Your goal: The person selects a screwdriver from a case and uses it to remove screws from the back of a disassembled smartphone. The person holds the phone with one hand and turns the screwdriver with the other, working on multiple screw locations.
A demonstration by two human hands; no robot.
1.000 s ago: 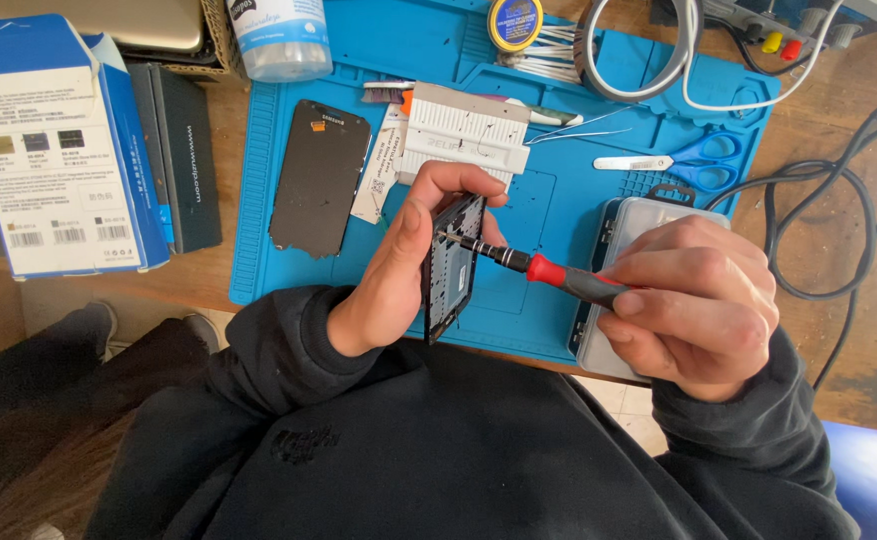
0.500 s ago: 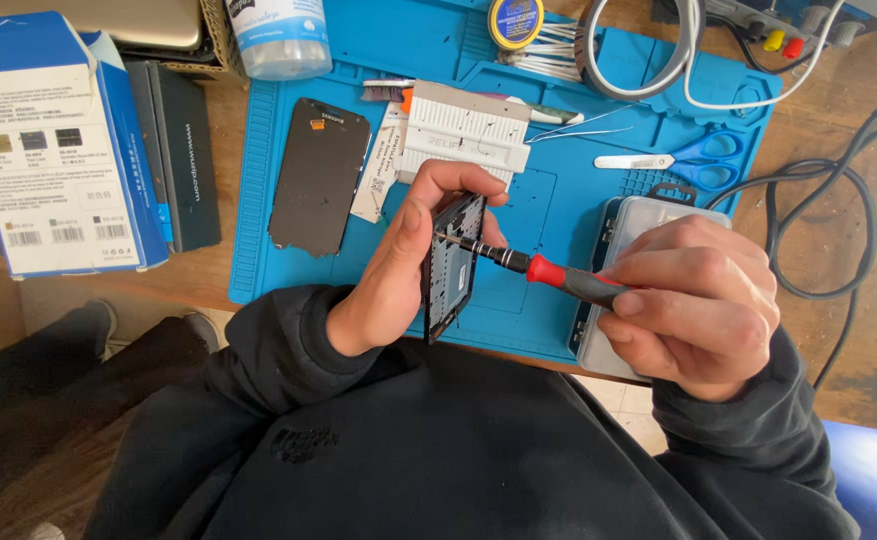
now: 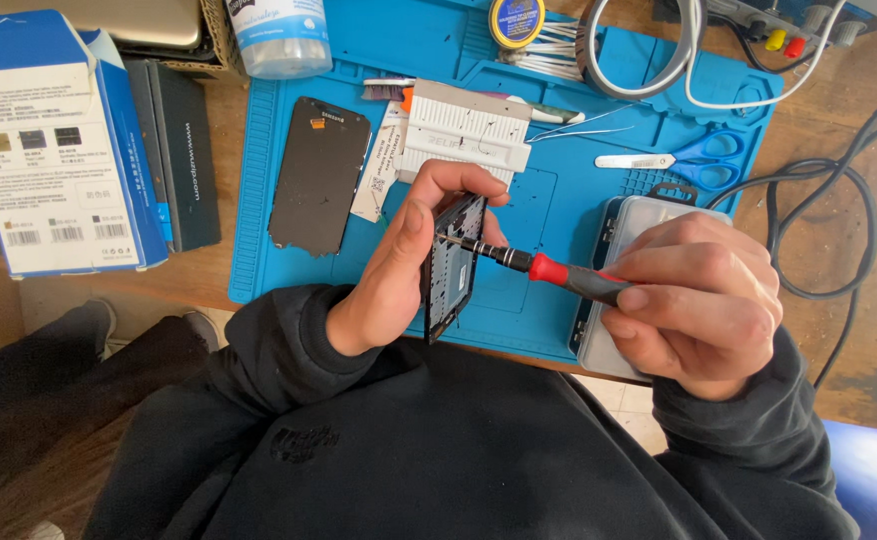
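Upright, phone frame [image 3: 451,268] in left hand [image 3: 399,265].

Matt blue rubbery mat [image 3: 569,215], glossy dark phone frame [image 3: 451,270], metal-tipped plastic-handled screwdriver [image 3: 549,270].

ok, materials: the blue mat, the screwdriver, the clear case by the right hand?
Blue mat: looks like matte silicone or rubber, with moulded compartments and ribs, no glare. Screwdriver: shiny metal shaft, red collar and dark matte grip, likely plastic or anodised metal. Clear case: translucent hard plastic, glossy, contents dimly visible. Left hand holds the phone frame; right hand grips the screwdriver.
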